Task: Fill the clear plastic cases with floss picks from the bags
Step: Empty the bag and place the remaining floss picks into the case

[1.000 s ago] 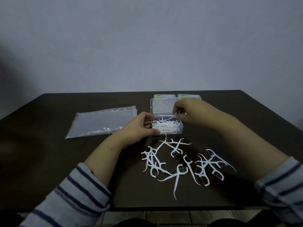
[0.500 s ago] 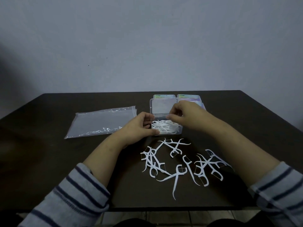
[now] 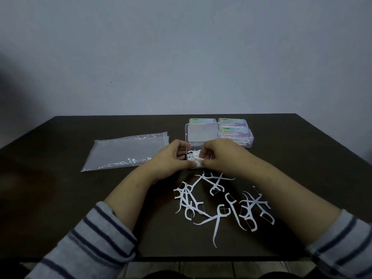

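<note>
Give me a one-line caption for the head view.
Both hands, left hand and right hand, grip the open clear case of floss picks; loose floss picks lie nearer.

Near desk (image 3: 60, 218) strip left of loose floss picks (image 3: 217, 200) is passable; bags (image 3: 124, 152) block left, closed cases (image 3: 234, 130) crowd behind the open case (image 3: 196, 135).

Your right hand (image 3: 223, 156) has come off the far side of the open case (image 3: 194, 137) & dropped to its near edge, fingertips now meeting your left hand (image 3: 173, 158) at the front rim. The closed cases (image 3: 235, 130) behind, hidden 1 s ago, now show. Pick it held then: can't tell now.
</note>
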